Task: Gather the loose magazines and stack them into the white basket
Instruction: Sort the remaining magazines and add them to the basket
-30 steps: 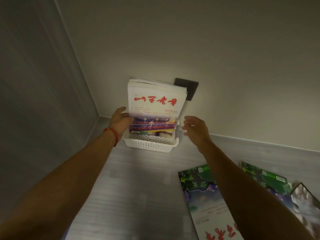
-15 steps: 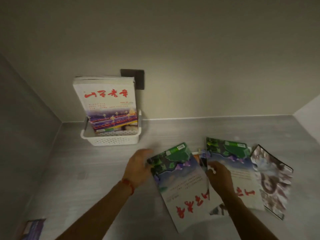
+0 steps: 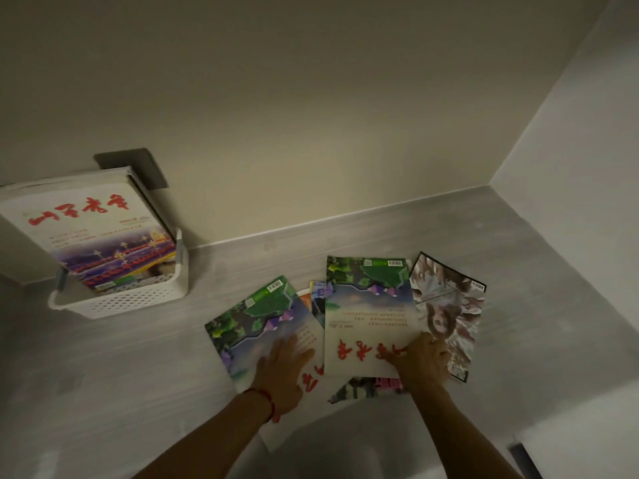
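The white basket (image 3: 131, 300) stands at the back left of the grey surface, with upright magazines (image 3: 90, 229) leaning in it. Several loose magazines lie spread in front of me. My left hand (image 3: 281, 369), with a red wrist string, rests flat on the left green-covered magazine (image 3: 256, 316), fingers spread. My right hand (image 3: 423, 363) presses on the lower right corner of the middle green-covered magazine (image 3: 368, 305). A magazine with a portrait cover (image 3: 449, 305) lies to the right. Parts of other magazines (image 3: 366, 388) stick out beneath.
A dark wall plate (image 3: 145, 167) sits on the wall behind the basket. Walls close the surface at the back, left and right. A pale ledge (image 3: 570, 440) runs along the near right.
Both hands left the basket and came down to the loose magazines. The view swung right. My right hand shifted from the gap between the magazines to the middle one's lower right corner.
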